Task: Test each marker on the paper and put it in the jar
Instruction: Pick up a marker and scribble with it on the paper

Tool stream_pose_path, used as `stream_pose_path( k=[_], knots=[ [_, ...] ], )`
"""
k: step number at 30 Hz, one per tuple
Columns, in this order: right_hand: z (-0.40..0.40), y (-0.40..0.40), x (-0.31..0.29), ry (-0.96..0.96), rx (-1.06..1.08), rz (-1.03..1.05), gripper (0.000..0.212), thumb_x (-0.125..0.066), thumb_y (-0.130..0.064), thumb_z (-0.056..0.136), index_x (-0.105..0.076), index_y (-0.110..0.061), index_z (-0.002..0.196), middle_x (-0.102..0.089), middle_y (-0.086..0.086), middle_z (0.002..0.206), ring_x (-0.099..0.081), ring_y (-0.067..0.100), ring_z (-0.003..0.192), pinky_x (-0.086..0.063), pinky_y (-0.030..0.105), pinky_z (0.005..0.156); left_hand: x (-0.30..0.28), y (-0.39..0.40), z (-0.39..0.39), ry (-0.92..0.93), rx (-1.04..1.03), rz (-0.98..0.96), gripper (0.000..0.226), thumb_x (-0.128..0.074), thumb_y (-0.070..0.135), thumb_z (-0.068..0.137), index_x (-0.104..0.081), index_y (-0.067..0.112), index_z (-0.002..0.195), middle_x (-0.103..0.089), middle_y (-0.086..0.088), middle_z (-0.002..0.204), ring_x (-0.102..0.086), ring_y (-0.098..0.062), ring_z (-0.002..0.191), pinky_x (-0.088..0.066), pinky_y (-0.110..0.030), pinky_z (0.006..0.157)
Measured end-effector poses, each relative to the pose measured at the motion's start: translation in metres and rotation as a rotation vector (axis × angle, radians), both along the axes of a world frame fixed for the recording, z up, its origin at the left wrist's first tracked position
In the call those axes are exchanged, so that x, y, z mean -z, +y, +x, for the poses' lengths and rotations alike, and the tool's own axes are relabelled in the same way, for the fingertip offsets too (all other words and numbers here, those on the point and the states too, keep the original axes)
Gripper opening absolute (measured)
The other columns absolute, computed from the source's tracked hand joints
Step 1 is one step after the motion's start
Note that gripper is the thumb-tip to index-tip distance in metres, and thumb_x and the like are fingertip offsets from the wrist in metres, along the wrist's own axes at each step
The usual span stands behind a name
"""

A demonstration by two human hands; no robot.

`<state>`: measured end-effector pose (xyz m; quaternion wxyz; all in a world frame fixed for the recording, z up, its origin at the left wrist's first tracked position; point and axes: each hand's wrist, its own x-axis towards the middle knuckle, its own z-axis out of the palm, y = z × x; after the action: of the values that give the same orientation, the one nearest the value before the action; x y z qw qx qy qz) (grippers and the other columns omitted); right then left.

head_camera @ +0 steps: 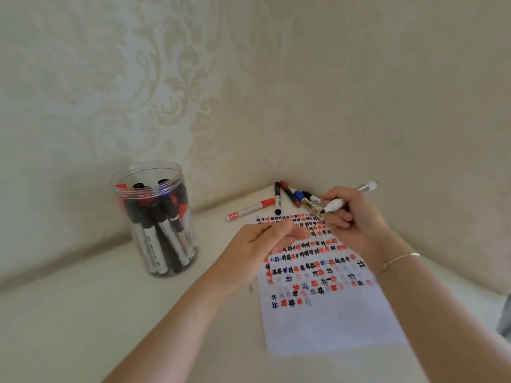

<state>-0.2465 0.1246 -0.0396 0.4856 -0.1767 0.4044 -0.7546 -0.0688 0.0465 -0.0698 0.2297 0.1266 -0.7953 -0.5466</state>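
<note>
My right hand (356, 219) grips a white marker (336, 204) over the top edge of the paper (331, 324); its uncapped white nose points down-left and its tail sticks out to the upper right. My left hand (260, 241) hovers over the paper's upper left, with thumb and fingers pinching a small dark piece that looks like the cap, though it is blurred. The sheet is covered with rows of red, black and blue hash marks. A clear plastic jar (150, 168) stands open at the left, holding several markers.
Several loose markers lie in the corner behind the paper: a red-capped one (249, 210), a black one (277, 199), a dark red one (289, 193) and a blue one (298, 196). Patterned walls close the white table (83, 327) at back and right.
</note>
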Motion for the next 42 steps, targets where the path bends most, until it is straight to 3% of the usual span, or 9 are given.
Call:
stream_pose_path(
  k=[3,7,10,15,19,26,31,39,42],
  knots=[
    [-0.019,0.007,0.000,0.109,0.072,0.037,0.035,-0.052,0.002,0.084,-0.039,-0.012,0.055,-0.030,-0.003,0.040,-0.023,0.005,0.030,-0.020,0.014,0.030,0.005,-0.010,0.006,-0.059,-0.014,-0.056,0.042,-0.042,0.068,0.087,-0.069,0.043,0.107,-0.062,-0.014,0.096,-0.060,-0.029,0.112,-0.044,-0.039,0.105],
    [-0.002,0.008,0.009,0.321,0.029,0.197,0.018,-0.063,-0.005,0.086,-0.051,-0.005,0.073,-0.052,0.003,0.053,-0.042,0.010,0.039,-0.036,0.016,0.037,0.006,-0.013,-0.005,-0.238,-0.132,-0.188,0.054,-0.041,0.060,0.086,-0.067,0.014,0.095,-0.067,-0.004,0.085,-0.063,-0.017,0.082,-0.051,-0.040,0.089],
    [0.013,0.014,0.023,0.357,0.026,0.278,0.014,-0.068,-0.008,0.084,-0.055,-0.002,0.081,-0.058,0.010,0.061,-0.051,0.017,0.044,-0.046,0.022,0.041,0.018,-0.018,-0.019,-0.373,-0.171,-0.300,0.032,-0.044,0.042,0.098,-0.058,0.015,0.089,-0.064,-0.002,0.084,-0.059,-0.015,0.073,-0.048,-0.032,0.070],
    [0.035,0.029,0.058,0.621,0.190,0.528,0.019,-0.066,-0.005,0.081,-0.054,-0.008,0.067,-0.058,0.003,0.047,-0.050,0.013,0.036,-0.040,0.024,0.042,0.037,-0.023,-0.033,-0.510,-0.169,-0.452,0.018,-0.045,0.030,0.099,-0.055,0.021,0.087,-0.058,0.007,0.077,-0.052,-0.009,0.064,-0.039,-0.022,0.057],
    [0.044,0.037,0.068,0.757,0.339,0.540,0.030,-0.060,0.000,0.079,-0.046,-0.015,0.058,-0.055,-0.006,0.051,-0.047,-0.003,0.034,-0.034,0.011,0.034,0.048,-0.025,-0.035,-0.472,-0.197,-0.507,0.026,-0.047,0.038,0.097,-0.049,0.028,0.074,-0.056,0.010,0.068,-0.050,-0.008,0.058,-0.039,-0.024,0.056],
    [0.048,0.038,0.071,0.845,0.333,0.556,0.009,-0.063,-0.002,0.080,-0.061,-0.005,0.072,-0.063,-0.004,0.064,-0.057,0.006,0.050,-0.044,0.013,0.040,0.056,-0.026,-0.032,-0.411,-0.222,-0.505,0.025,-0.048,0.041,0.096,-0.052,0.026,0.077,-0.059,0.009,0.069,-0.053,-0.008,0.059,-0.039,-0.024,0.056],
    [0.049,0.036,0.075,0.914,0.383,0.546,0.016,-0.062,0.000,0.079,-0.054,0.013,0.078,-0.064,0.024,0.073,-0.059,0.038,0.063,-0.048,0.033,0.048,0.057,-0.025,-0.031,-0.399,-0.227,-0.508,0.025,-0.049,0.039,0.096,-0.054,0.022,0.079,-0.058,0.009,0.069,-0.052,-0.008,0.059,-0.039,-0.024,0.056],
    [0.046,0.037,0.075,0.869,0.329,0.540,0.031,-0.063,0.001,0.078,-0.042,-0.011,0.058,-0.053,0.002,0.057,-0.048,0.010,0.048,-0.040,0.019,0.042,0.059,-0.025,-0.032,-0.401,-0.237,-0.520,0.022,-0.049,0.039,0.097,-0.056,0.022,0.084,-0.060,0.009,0.071,-0.053,-0.008,0.060,-0.037,-0.022,0.055],
    [0.047,0.036,0.078,0.937,0.326,0.546,0.030,-0.063,0.001,0.078,-0.040,-0.006,0.059,-0.045,0.009,0.054,-0.042,0.018,0.046,-0.036,0.023,0.041,0.059,-0.025,-0.031,-0.403,-0.230,-0.513,0.022,-0.049,0.039,0.097,-0.056,0.022,0.084,-0.059,0.010,0.071,-0.052,-0.007,0.060,-0.037,-0.022,0.056]
  ],
)
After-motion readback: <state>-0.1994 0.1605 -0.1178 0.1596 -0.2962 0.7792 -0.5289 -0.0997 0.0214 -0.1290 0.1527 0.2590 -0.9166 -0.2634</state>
